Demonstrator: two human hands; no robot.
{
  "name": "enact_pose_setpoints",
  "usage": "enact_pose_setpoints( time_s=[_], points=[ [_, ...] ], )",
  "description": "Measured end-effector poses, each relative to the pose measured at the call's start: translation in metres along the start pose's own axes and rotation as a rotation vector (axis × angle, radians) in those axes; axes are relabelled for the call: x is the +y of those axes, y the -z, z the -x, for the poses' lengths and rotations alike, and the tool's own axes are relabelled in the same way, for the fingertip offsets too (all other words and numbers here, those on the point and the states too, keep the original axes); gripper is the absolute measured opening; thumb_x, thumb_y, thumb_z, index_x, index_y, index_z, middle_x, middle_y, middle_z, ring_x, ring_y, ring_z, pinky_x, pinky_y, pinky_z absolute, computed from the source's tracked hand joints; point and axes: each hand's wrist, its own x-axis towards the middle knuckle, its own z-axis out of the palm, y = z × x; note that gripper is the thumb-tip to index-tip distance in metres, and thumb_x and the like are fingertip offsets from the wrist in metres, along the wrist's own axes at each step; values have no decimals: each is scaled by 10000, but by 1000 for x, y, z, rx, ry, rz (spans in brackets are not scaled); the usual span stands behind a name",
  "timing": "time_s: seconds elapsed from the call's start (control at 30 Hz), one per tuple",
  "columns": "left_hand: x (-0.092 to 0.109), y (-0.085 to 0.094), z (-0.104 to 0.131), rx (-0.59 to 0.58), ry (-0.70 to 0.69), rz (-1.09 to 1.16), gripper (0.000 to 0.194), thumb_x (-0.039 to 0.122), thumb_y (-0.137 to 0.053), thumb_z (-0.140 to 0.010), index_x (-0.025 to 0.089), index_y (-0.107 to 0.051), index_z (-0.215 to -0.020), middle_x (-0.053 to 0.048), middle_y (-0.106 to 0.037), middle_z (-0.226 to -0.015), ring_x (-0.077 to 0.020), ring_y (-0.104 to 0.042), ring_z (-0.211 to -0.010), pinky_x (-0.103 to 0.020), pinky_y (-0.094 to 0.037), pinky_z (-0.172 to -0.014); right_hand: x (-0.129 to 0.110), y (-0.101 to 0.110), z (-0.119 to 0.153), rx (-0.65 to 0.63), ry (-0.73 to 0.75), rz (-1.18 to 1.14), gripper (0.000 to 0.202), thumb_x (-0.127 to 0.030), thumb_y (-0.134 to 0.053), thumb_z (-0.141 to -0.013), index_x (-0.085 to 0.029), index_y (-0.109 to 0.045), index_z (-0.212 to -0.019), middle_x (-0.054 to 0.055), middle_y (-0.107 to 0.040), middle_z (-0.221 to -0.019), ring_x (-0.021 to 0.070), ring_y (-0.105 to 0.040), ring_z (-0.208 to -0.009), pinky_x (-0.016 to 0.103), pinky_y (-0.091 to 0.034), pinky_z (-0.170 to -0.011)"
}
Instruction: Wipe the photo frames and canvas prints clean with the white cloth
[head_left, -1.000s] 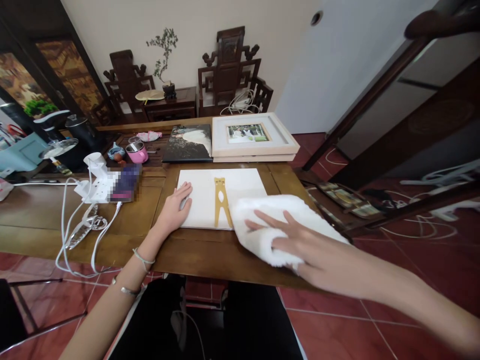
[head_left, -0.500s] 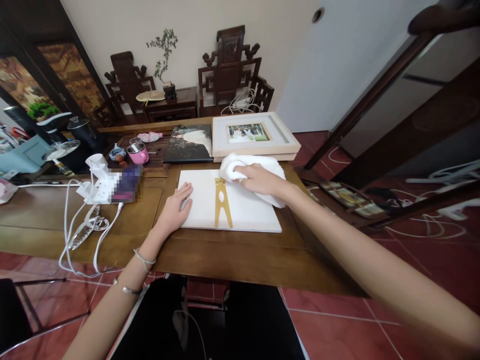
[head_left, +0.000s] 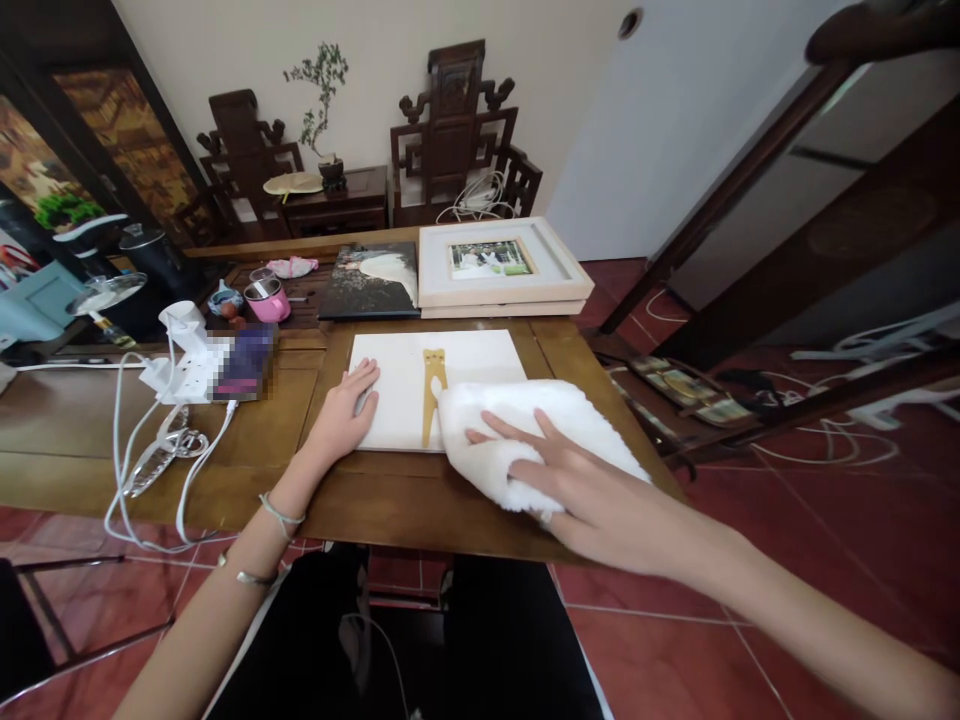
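My left hand point(head_left: 349, 410) lies flat with fingers stretched on the left edge of a white rectangular board point(head_left: 390, 375) on the wooden table. A gold figure point(head_left: 431, 375) shows on the board's face, its lower right covered by cloth. In my right hand point(head_left: 559, 465) is a fluffy white cloth point(head_left: 570, 410), its fingers pressed into the folds. The cloth covers the board's lower right corner and hangs over onto the table beside it.
Behind the board lie a pale picture frame point(head_left: 555, 265) and a dark photo panel point(head_left: 360, 285). A power strip point(head_left: 191, 365) with cables, a clear hair claw clip point(head_left: 157, 450) and a pink cup point(head_left: 274, 302) are at the left. The table's point(head_left: 420, 515) front edge is near my legs.
My right hand has brought the cloth from the board's upper right down toward its lower right corner, now covering part of the gold figure. My left hand stays on the board.
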Motion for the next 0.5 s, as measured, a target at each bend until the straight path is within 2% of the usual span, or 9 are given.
enact_pose_setpoints(
  time_s=[0.1, 0.2, 0.27, 0.33, 0.4, 0.5],
  points=[
    [0, 0, 0, 2, 1, -1, 421, 253, -434, -888, 132, -595, -1257, -134, -515, -1399, -242, -412, -1357, -475, -263, -1157, 20, 7, -32, 34, -42, 8, 295, -62, -410, -701, -223, -558, -898, 124, -543, -1355, 311, -192, -1430, 653, -181, -1106],
    [1, 2, 1, -7, 4, 3, 426, 260, -437, -891, 109, -593, -1258, -153, -509, -1401, -247, -406, -1360, -464, -258, -1159, 41, 16, -78, 95, -122, 37, 292, -85, -388, -765, -201, -570, -962, 147, -594, -1259, 385, -356, -1342, 691, -258, -1025],
    [2, 3, 1, -17, 8, 6, 430, 266, -438, -895, 108, -588, -1266, -153, -503, -1406, -247, -401, -1363, -459, -256, -1160, 48, 22, -107, 105, -158, 59, 304, -102, -374, -791, -185, -566, -1012, 169, -616, -1183, 403, -446, -1257, 691, -314, -966],
    [3, 3, 1, -21, 12, 3, 428, 269, -438, -898, 123, -584, -1273, -141, -503, -1410, -243, -400, -1364, -457, -255, -1161, 47, 25, -125, 101, -165, 71, 309, -115, -372, -804, -169, -558, -1046, 187, -615, -1147, 406, -468, -1224, 690, -321, -950],
    [4, 4, 0, -19, 14, -2, 426, 268, -437, -898, 137, -581, -1277, -129, -506, -1410, -236, -401, -1364, -455, -258, -1160, 39, 24, -129, 92, -149, 75, 317, -114, -386, -802, -149, -551, -1071, 209, -592, -1173, 409, -422, -1268, 690, -293, -974],
    [3, 4, 0, -22, 15, -7, 435, 265, -436, -895, 114, -578, -1277, -142, -503, -1409, -237, -399, -1366, -451, -257, -1162, 15, 10, -107, 48, -94, 105, 347, -84, -420, -764, -119, -551, -1083, 246, -494, -1318, 416, -266, -1372, 697, -222, -1025]
  ],
)
